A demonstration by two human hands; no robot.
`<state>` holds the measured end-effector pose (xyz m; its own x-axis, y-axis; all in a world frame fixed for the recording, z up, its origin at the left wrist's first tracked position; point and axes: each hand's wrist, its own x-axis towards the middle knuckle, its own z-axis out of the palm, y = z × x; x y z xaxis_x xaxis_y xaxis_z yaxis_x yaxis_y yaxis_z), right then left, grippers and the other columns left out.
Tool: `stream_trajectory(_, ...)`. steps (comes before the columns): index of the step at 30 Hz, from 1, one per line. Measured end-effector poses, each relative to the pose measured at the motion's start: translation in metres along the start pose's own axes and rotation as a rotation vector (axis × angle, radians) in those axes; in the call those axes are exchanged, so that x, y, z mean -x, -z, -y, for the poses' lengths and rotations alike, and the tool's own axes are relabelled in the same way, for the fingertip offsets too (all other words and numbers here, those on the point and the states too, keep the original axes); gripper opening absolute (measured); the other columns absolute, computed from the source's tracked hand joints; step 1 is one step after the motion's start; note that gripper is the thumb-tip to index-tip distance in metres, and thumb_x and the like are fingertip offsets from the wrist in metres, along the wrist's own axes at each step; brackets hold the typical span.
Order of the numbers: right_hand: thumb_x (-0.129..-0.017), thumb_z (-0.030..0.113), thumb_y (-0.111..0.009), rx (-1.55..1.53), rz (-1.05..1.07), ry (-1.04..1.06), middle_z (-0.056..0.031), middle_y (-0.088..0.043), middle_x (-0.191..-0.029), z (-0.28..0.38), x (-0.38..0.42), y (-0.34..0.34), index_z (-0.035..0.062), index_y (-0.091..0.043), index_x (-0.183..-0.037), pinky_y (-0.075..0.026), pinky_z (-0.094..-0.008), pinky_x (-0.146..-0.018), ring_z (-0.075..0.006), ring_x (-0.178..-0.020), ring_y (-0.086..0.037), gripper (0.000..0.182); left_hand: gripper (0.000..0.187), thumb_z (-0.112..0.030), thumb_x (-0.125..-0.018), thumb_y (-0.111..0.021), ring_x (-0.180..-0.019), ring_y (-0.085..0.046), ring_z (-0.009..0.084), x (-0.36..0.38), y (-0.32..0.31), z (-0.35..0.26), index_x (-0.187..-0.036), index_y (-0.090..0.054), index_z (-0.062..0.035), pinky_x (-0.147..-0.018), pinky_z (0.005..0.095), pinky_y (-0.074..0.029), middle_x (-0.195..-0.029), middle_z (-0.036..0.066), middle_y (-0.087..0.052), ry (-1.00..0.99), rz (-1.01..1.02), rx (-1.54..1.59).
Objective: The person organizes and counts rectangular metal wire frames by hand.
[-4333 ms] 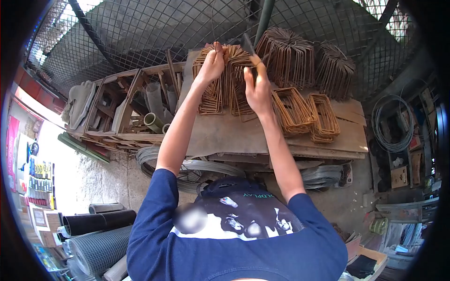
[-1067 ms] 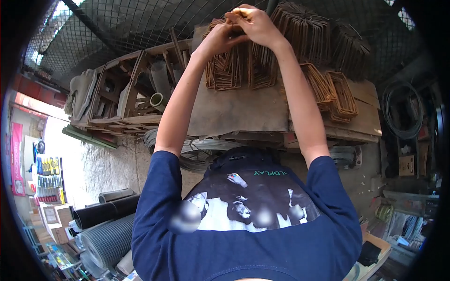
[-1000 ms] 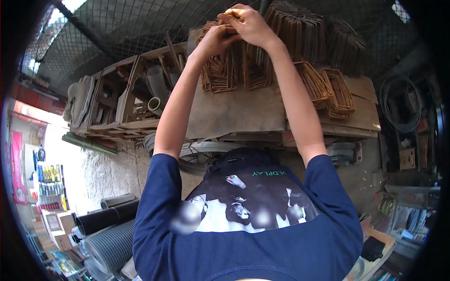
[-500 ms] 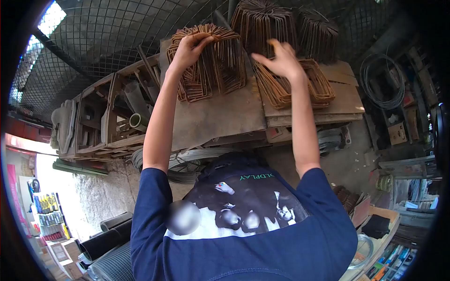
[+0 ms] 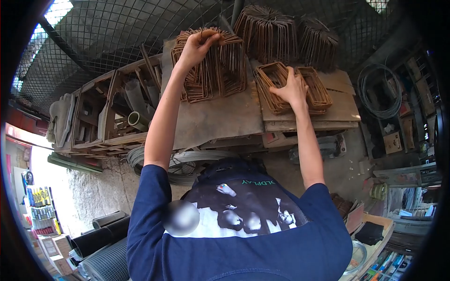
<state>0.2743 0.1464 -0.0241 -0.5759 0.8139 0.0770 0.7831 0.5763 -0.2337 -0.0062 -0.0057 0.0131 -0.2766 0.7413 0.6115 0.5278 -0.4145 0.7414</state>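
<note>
My left hand [image 5: 202, 46] is closed at the top of a bundle of rusty steel stirrups [image 5: 228, 70], rectangular bent-bar loops standing on a board-topped bench [image 5: 220, 114]. Its thumb and fingers pinch the upper bars; how many loops they hold is hidden. To the right, my right hand [image 5: 291, 90] rests on a lower pile of similar stirrups [image 5: 268, 96]. Its thumb is spread away from the fingers, and the fingertips reach over the bars between this pile and a neighbouring one [image 5: 319, 91].
Two taller bundles of darker stirrups [image 5: 265, 30] stand behind, against wire mesh [image 5: 117, 28]. Wooden shelving [image 5: 110, 107] with tubes is at left. Wire coils lie under the bench [image 5: 180, 164] and hang at right [image 5: 379, 86]. Mesh rolls [image 5: 105, 257] lie at lower left.
My right hand has come down from above the low stirrup pile onto its bars. My left hand stays at the top of the tall bundle. The view has shifted slightly.
</note>
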Motion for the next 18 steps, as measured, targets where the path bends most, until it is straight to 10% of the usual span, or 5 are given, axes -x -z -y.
stream_trajectory(8, -0.058, 0.049, -0.08, 0.009, -0.041, 0.031, -0.0249, -0.055, -0.122, -0.008, -0.006, 0.001, 0.0067, -0.042, -0.134, -0.044, -0.0509, -0.094, -0.0365, -0.114, -0.055, 0.095, 0.023, -0.018, -0.097, -0.053, -0.088, -0.064, 0.0134, 0.002, 0.001, 0.003, -0.101, -0.065, 0.0011, -0.087, 0.0295, -0.049, -0.088, 0.006, -0.069, 0.031, 0.017, 0.029)
stream_trajectory(18, -0.055, 0.065, -0.079, 0.096, 0.159, 0.068, -0.0407, -0.035, -0.132, -0.008, -0.012, -0.012, -0.0007, -0.03, -0.141, -0.027, -0.0638, -0.104, -0.0478, -0.126, -0.039, 0.119, 0.022, -0.019, -0.096, -0.055, -0.088, -0.064, 0.0103, 0.005, -0.005, 0.002, -0.101, -0.065, -0.0003, -0.087, 0.0273, -0.048, -0.087, 0.004, -0.069, 0.137, -0.04, 0.065)
